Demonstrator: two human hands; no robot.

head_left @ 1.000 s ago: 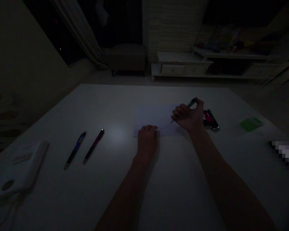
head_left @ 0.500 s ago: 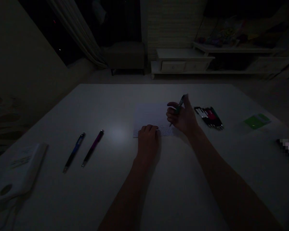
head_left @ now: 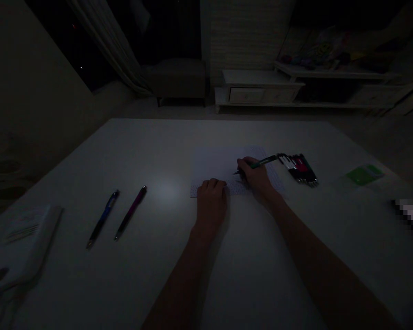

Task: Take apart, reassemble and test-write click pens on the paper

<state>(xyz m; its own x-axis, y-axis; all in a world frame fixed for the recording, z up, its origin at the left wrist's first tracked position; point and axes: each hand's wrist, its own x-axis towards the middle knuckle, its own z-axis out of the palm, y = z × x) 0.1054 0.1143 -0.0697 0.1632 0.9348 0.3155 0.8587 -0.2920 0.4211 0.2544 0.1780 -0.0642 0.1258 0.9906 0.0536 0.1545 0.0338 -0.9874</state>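
My right hand (head_left: 255, 175) is shut on a dark green pen (head_left: 263, 161), and its tip is at a white sheet of paper (head_left: 220, 161). The hand rests on the sheet's right part. My left hand (head_left: 211, 197) lies curled on the sheet's near edge, pressing it to the table and holding nothing. Part of the paper is printed with a faint pattern, too dim to read. A bundle of red, black and green pens (head_left: 298, 168) lies just beyond my right hand, beside the paper.
On the white table (head_left: 158, 146) lie a blue pen (head_left: 103, 219) and a magenta pen (head_left: 131, 213) left of the paper. A white device (head_left: 20, 243) sits at the near left, and a green card (head_left: 364, 175) at the right. A pixelated object (head_left: 411, 216) sits at the right.
My right hand has come down from a raised position onto the paper, and the pen has tilted from steep to low with its tip at the sheet. My left hand has not moved.
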